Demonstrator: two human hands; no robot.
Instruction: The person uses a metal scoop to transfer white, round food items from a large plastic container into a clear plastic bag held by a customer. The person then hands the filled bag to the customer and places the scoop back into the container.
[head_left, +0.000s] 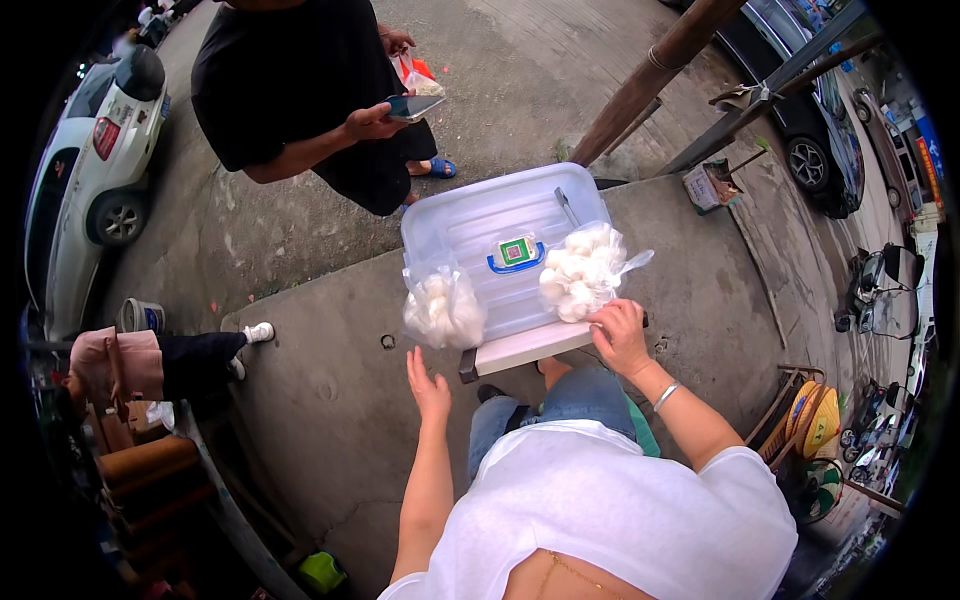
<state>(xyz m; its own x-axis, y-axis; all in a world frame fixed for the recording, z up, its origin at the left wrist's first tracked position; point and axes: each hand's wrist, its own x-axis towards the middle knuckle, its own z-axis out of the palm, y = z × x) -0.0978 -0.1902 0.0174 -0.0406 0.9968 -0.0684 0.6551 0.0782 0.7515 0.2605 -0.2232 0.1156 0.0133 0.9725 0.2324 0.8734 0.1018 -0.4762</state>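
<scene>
A translucent plastic storage box (517, 199) stands before me on a pale stand (532, 349). Two clear plastic bags of round white items lie on its lid: one bag (442, 309) at the left corner, the other bag (581, 274) at the right. Between them sits a small clear container with a blue rim (516, 256) and a green-bordered printed code. Behind the right bag lies a metal utensil (566, 206), partly hidden. My left hand (430, 386) is empty, fingers apart, just below the left bag. My right hand (621, 337) is at the stand's near right edge, fingertips beside the right bag.
Across the box stands a person in black (300, 82) holding a phone (415, 106) and a carrier bag (420, 79). Wooden poles (652, 82) rise at the back right. A cardboard box (709, 186) sits on the ground. Another person (135, 365) is at far left, near a bucket (142, 315).
</scene>
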